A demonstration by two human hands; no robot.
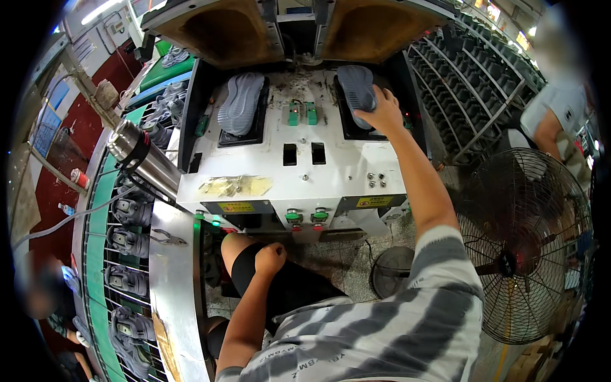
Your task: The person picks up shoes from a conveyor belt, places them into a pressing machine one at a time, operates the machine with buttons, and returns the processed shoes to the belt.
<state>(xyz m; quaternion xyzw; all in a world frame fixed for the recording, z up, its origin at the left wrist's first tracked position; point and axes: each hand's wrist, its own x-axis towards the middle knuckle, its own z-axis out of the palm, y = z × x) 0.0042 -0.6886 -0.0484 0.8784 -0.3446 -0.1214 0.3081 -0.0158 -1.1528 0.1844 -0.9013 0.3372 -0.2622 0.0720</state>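
Note:
My right hand (pixel 383 113) reaches across the machine and grips the near end of a grey shoe (pixel 355 83), thumb on one side and fingers on the other. That shoe has its ribbed sole facing up and sits over the right black pad (pixel 366 132). A second grey shoe (pixel 240 102), also sole up, rests on the left black pad (pixel 240 139), untouched. My left hand (pixel 270 260) lies on my thigh, curled closed, with nothing visible in it.
Two raised lids (pixel 210 32) with brown linings stand open behind the pads. Green and red buttons (pixel 293 217) line the machine's front. Left are a steel flask (pixel 143 156), pliers (pixel 168 238) and a conveyor rack of shoes (pixel 127 278). A large fan (pixel 522 254) stands right.

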